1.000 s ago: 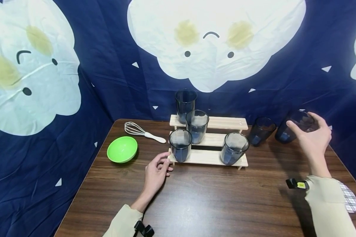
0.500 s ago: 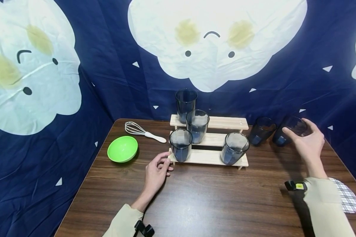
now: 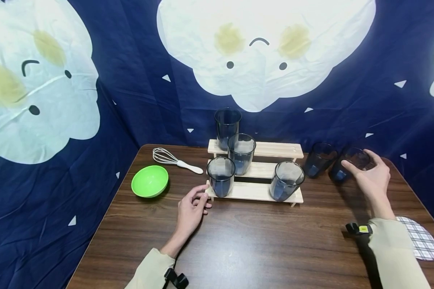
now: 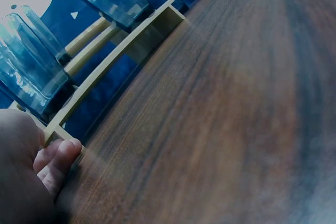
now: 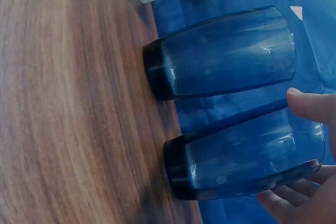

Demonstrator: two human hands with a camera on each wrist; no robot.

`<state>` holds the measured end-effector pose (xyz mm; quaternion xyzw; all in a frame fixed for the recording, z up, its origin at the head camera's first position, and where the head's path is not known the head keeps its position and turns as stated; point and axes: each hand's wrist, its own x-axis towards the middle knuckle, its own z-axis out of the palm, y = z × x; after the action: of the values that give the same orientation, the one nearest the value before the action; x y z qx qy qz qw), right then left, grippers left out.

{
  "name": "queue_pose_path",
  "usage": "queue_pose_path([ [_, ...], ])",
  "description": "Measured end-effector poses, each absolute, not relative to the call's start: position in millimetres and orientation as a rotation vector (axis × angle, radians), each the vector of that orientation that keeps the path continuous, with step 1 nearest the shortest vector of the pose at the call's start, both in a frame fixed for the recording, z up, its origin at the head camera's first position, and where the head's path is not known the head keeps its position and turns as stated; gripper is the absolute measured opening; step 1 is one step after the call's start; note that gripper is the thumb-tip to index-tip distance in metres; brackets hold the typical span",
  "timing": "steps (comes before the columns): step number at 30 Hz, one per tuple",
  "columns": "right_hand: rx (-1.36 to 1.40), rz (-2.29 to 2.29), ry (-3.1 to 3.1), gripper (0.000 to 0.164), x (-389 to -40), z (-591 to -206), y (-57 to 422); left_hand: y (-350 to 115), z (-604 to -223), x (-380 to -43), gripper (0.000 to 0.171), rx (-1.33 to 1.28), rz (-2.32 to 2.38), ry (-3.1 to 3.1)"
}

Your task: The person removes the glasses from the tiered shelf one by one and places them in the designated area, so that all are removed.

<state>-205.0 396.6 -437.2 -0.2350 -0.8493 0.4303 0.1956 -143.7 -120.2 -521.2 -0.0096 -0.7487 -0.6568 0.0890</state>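
My right hand [image 3: 374, 176] grips a dark tinted drinking glass [image 3: 351, 162] near its rim, thumb on one side and fingers on the other. In the right wrist view this glass [image 5: 247, 156] is upright, its thick base at table level; contact with the wood is hard to tell. Close beside it stands another tinted glass [image 5: 226, 53]. My left hand [image 3: 191, 208] holds the front left end of a three-step wooden rack [image 3: 253, 191]. On the rack's front step stand a left glass [image 3: 221, 178] and a right glass [image 3: 285, 182]. A middle-step glass [image 3: 241, 154] and a back-step glass [image 3: 227, 128] stand behind.
A green bowl [image 3: 150, 181] and a white whisk [image 3: 177, 161] lie on the table's left side. A checked cloth pad [image 3: 417, 237] lies partly under the right sleeve. Blue fabric [image 3: 130, 100] with cloud prints hangs behind the brown table [image 3: 260, 241].
My right hand has moved left and nearer with its glass, lowering it close beside the other glass on the right. The left hand has stayed at the rack's end.
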Motion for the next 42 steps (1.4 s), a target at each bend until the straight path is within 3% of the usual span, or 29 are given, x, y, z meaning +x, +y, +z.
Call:
queue_pose_path([
  [19,-0.529,1.176,-2.407,0.09,-206,-438,398,-122,-519,-147,0.026,-0.023,-1.927,-2.251],
  [30,-0.468,1.139,-2.381,0.11,-199,-429,390,-121,-518,-146,0.027,-0.018,-1.941,-2.242],
  [42,-0.339,1.103,-2.289,0.103,-185,-411,367,-119,-517,-143,0.027,-0.022,-1.947,-2.235],
])
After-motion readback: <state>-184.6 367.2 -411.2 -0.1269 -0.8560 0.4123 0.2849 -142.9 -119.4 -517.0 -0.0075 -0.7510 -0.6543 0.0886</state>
